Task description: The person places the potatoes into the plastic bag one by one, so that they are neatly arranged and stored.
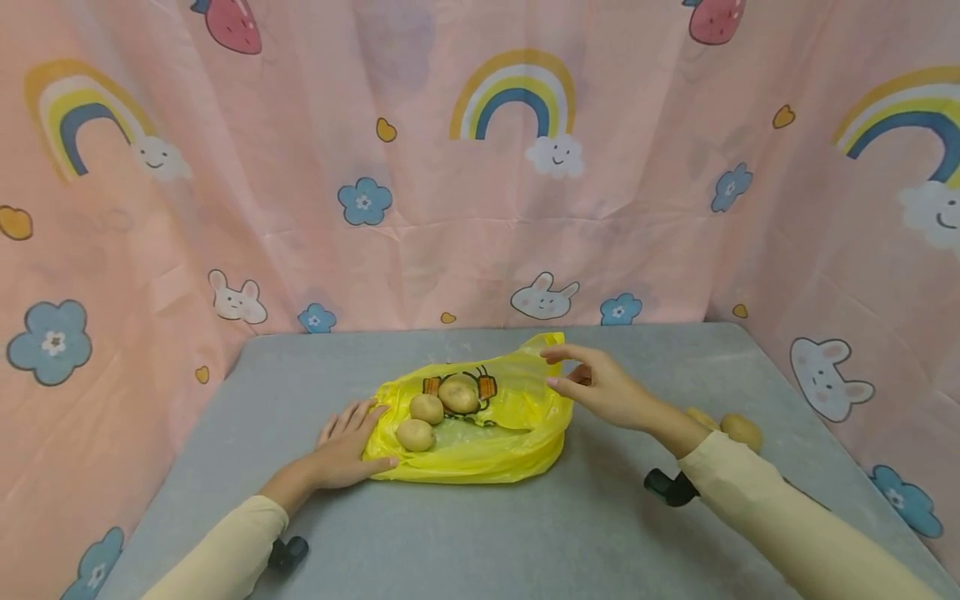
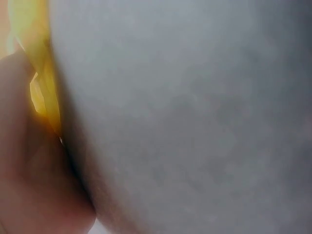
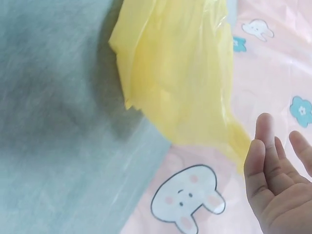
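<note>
A yellow plastic bag (image 1: 480,468) with a printed cartoon face lies spread on the table, its mouth toward the right. Three potatoes (image 1: 416,435) sit grouped in its left part. My left hand (image 1: 347,450) rests on the bag's left end with fingers spread. In the left wrist view, yellow plastic (image 2: 48,87) shows beside that hand. My right hand (image 1: 606,387) hovers at the bag's upper right corner, fingers loosely bent and apart. From the right wrist, the hand (image 3: 280,183) appears beside the bag's pointed tip (image 3: 239,146), with nothing between its fingers.
More potatoes (image 1: 742,432) lie on the grey table (image 1: 525,542) at the right, partly hidden behind my right forearm. A pink patterned curtain (image 1: 450,275) hangs around the back and sides. Dark devices (image 1: 670,487) are at both wrists.
</note>
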### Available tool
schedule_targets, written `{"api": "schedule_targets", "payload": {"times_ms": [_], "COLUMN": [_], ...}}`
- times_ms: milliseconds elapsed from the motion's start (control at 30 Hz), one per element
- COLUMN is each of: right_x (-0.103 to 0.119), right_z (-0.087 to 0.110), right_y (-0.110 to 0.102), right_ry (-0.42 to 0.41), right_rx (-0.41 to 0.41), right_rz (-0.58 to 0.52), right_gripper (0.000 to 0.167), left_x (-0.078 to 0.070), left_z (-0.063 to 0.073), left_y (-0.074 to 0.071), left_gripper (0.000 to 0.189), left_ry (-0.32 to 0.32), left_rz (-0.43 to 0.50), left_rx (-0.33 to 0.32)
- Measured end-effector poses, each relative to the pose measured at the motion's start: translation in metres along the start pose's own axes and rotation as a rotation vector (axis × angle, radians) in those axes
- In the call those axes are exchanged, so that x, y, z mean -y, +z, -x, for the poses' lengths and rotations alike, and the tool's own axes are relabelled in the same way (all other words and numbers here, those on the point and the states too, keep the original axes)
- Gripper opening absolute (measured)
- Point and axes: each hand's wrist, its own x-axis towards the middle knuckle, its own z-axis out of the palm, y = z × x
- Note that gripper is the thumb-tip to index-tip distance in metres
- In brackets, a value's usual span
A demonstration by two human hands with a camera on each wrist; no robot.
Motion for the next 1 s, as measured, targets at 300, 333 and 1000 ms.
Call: {"api": "schedule_targets", "payload": {"times_ms": [300,333,1000], "right_x": [-0.010,-0.011,-0.041], "right_z": [0.015,0.017,0.047], "right_y": [-0.012,-0.013,-0.034], "right_ry": [0.030,0.030,0.086], "right_rx": [-0.036,-0.040,-0.090], "right_rz": [0.015,0.019,0.081], "right_gripper": [0.045,0.044,0.045], "left_x": [-0.004,-0.005,-0.002], "left_z": [0.005,0.005,0.001], "left_y": [-0.002,-0.003,-0.003], "left_gripper": [0.098,0.098,0.097], "left_ry": [0.022,0.023,0.004], "left_rz": [0.019,0.022,0.004], "left_rx": [-0.004,-0.004,0.013]}}
